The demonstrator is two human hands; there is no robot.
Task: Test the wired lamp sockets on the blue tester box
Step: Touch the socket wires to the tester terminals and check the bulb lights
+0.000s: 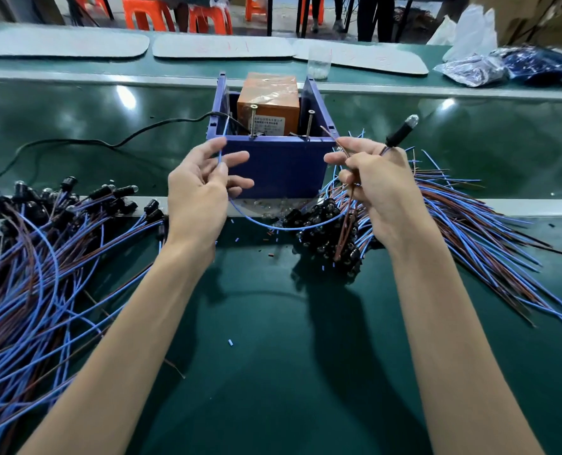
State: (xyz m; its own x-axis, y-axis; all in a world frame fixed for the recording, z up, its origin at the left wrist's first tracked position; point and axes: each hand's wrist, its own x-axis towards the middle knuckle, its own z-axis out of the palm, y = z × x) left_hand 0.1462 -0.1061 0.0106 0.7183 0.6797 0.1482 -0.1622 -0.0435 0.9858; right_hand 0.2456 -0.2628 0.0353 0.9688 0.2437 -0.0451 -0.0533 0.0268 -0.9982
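Here, the left hand (204, 192) has a pinch grip on the blue wire (273, 226), thumb against forefinger, with the other fingers loosely spread. The wire's free end rises from that grip toward the near-left corner of the blue tester box (273, 169). The right hand (376, 188) has its grip closed round the brown wire (333, 139) and the leads below the lamp socket (401, 131). The socket juts up and to the right above the knuckles, clear bulb uppermost. The brown wire's tip lies close to the right screw (310, 124) on the box rim; contact cannot be confirmed. The blue wire sags in a loop between both hands, on the near side of the box. The box sits mid-table, just beyond the hands, with an orange block (268, 100) inside, a left screw (252, 121) on its rim and a black cord (109, 143) leading left. On the green table (273, 372) lie a left pile (43, 231) of wired sockets and a right pile (325, 234) beneath the right hand.
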